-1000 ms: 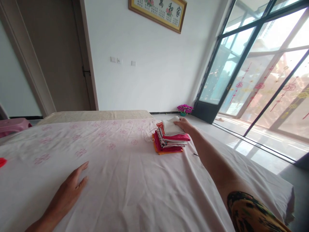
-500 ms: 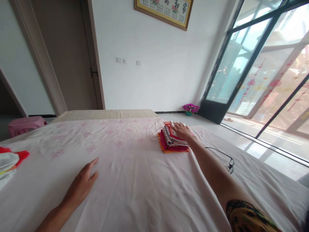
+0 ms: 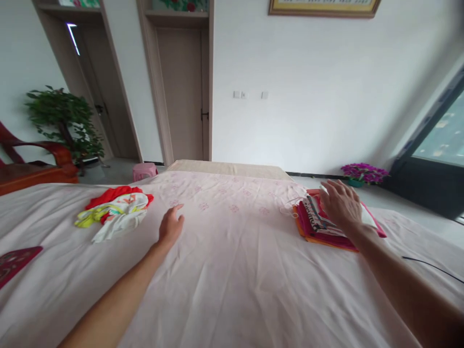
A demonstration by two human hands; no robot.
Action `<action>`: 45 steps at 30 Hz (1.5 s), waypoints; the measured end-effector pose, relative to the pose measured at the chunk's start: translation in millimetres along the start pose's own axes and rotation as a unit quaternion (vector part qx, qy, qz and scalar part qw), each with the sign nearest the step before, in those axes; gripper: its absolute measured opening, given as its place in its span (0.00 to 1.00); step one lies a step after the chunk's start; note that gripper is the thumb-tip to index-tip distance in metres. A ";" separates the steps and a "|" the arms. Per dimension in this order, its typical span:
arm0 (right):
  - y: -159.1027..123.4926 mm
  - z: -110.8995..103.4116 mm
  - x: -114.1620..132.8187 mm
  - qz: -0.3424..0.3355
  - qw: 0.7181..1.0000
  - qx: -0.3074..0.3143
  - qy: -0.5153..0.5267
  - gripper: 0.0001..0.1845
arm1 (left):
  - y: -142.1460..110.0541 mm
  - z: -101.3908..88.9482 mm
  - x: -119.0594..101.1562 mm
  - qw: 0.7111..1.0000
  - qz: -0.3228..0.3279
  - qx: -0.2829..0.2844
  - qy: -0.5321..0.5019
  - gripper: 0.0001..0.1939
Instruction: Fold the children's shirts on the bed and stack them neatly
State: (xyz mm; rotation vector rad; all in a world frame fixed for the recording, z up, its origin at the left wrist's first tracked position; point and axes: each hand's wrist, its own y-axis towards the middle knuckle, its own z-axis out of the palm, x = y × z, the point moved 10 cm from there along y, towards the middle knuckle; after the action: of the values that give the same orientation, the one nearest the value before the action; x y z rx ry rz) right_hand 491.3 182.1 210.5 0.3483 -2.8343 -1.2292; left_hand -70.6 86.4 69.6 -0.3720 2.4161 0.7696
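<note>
The right hand (image 3: 341, 202), fingers spread and palm down, lies on top of the stack of folded clothes (image 3: 328, 227), which sits on the right side of the pale sheet (image 3: 217, 270) with a loose white cord (image 3: 289, 208) beside it. The left hand (image 3: 171, 226) is released, fingers apart and grasping nothing, near the crumpled clothes (image 3: 119, 208) (red, white and yellow-green), which lie on the sheet at the left, apart from the stack.

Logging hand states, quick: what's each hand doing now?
Left hand: open, holding nothing.
Right hand: open, palm down on the folded cloth stack.
</note>
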 end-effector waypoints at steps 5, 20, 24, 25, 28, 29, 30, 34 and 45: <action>-67.7 36.4 108.0 -0.088 0.965 0.160 0.187 0.21 | 33.0 -81.7 101.7 0.962 -0.128 -0.095 0.220 0.23; -129.5 102.3 146.0 -0.049 0.925 0.241 0.289 0.17 | 17.6 -55.0 34.6 0.992 -0.106 -0.027 -0.057 0.20; -130.8 95.5 145.5 -0.035 0.930 0.242 0.274 0.19 | -33.1 7.7 -56.5 0.959 0.009 0.178 -0.220 0.24; -131.1 93.0 145.9 -0.033 0.932 0.243 0.268 0.19 | -41.4 11.6 -67.4 0.957 0.030 0.191 -0.214 0.22; -132.3 84.9 151.4 -0.044 0.936 0.246 0.250 0.18 | -44.1 -2.8 -71.4 0.987 0.091 0.097 -0.088 0.18; -132.8 82.4 154.1 -0.050 0.937 0.247 0.243 0.18 | -42.6 -6.9 -66.8 0.992 0.102 0.064 -0.034 0.19; -133.2 80.3 156.6 -0.056 0.938 0.247 0.238 0.18 | -41.2 -7.2 -59.7 0.993 0.104 0.048 0.015 0.22; -134.1 75.2 161.9 -0.066 0.942 0.242 0.222 0.17 | -39.8 9.9 -23.2 0.984 0.073 0.078 0.141 0.21; -128.6 50.5 170.2 -0.086 0.926 0.212 0.300 0.19 | -75.7 4.6 -94.8 0.976 0.054 0.067 -0.199 0.13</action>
State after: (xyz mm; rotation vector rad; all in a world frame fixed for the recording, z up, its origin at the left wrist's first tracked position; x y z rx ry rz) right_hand 344.1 96.2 72.6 0.8370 -2.5128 -0.3863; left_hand 38.6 37.1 89.6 -0.0273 2.1051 0.6500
